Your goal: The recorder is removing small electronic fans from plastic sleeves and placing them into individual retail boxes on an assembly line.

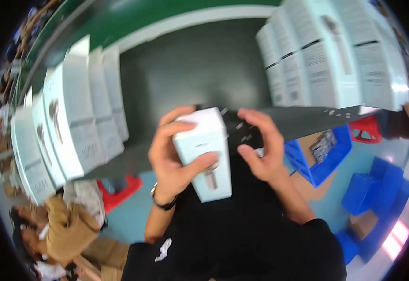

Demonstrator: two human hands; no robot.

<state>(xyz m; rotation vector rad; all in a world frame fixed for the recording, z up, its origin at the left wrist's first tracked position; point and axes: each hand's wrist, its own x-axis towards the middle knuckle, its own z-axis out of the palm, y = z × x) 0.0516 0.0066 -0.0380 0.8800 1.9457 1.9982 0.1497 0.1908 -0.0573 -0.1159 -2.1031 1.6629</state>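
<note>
My left hand (174, 157) grips a tall, pale blue-white carton (202, 154) from its left side, the thumb across the front and the fingers behind the upper edge. The carton has a white top that looks closed, and its front carries a picture of a handheld device. It is held tilted in front of my chest, over the near edge of the dark table. To its right, my right hand (264, 147) is apart from the carton, thumb and fingers spread with nothing between them.
Similar cartons stand in rows on the table (190, 65): a left row (80, 112), some with raised flaps, and a right row (321, 61). Small pale scraps (338, 113) lie by the near edge. Below are a blue crate (342, 152), red stools (366, 129) and a seated person (68, 220).
</note>
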